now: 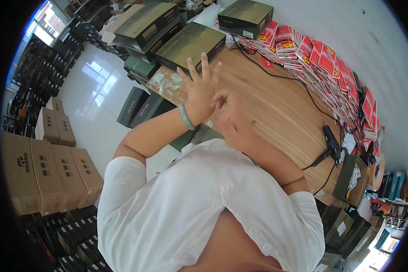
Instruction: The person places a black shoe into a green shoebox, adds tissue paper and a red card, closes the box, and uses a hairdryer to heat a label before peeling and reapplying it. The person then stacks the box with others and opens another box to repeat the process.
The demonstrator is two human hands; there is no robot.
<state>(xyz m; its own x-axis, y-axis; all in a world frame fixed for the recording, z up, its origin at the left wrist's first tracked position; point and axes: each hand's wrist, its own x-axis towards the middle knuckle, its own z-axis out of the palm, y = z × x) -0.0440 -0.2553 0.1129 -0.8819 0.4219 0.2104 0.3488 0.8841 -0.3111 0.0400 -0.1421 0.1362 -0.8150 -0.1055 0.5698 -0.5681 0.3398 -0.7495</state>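
Note:
My left hand (200, 92) is raised over the near left corner of the wooden table (276, 104), its fingers spread wide and nothing in them. A pale green bangle (186, 116) circles that wrist. Close against the heel of the left hand is my right hand (231, 117), slightly blurred, with its fingers curled in. Whether those fingers hold anything is hidden. Scraps of clear tape (165, 83) stick to the table edge beside my left hand. Just beyond my fingertips lies a dark green box (190, 45).
Red printed packets (319, 61) lie heaped along the wall side. A black hair dryer (331, 144) rests at the right, its cable near a long black cord (276, 75). More green boxes (245, 18) stand at the back. Brown cartons (54, 174) are stacked on the left floor.

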